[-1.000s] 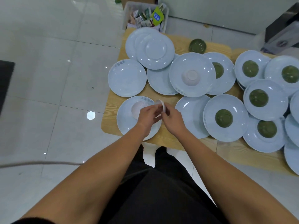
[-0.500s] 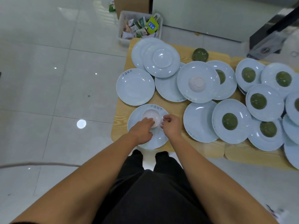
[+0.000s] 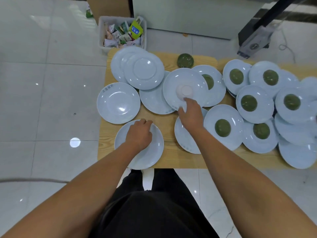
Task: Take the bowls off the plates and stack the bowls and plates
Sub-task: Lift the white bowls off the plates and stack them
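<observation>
Many pale blue plates cover a wooden table (image 3: 171, 159). My left hand (image 3: 139, 133) lies curled over the middle of the nearest plate (image 3: 151, 152), hiding the small white bowl that stood there. My right hand (image 3: 190, 112) stretches forward with fingers apart, its tips touching the near edge of an upturned white bowl (image 3: 186, 90) on a raised plate (image 3: 175, 79). Several green bowls sit on plates to the right, such as one (image 3: 222, 127) beside my right forearm. One green bowl (image 3: 185, 60) stands alone at the table's back.
Bare plates lie at the left (image 3: 118, 103), in a small overlapping pile at the back left (image 3: 144, 71), and under my right wrist (image 3: 185, 141). A white bin of packets (image 3: 122, 33) stands on the tiled floor behind the table. A dark stand (image 3: 253, 40) is at the back right.
My right hand left the near plate and reached forward to the upturned white bowl. My left hand has closed over the near plate's middle, covering the white bowl there.
</observation>
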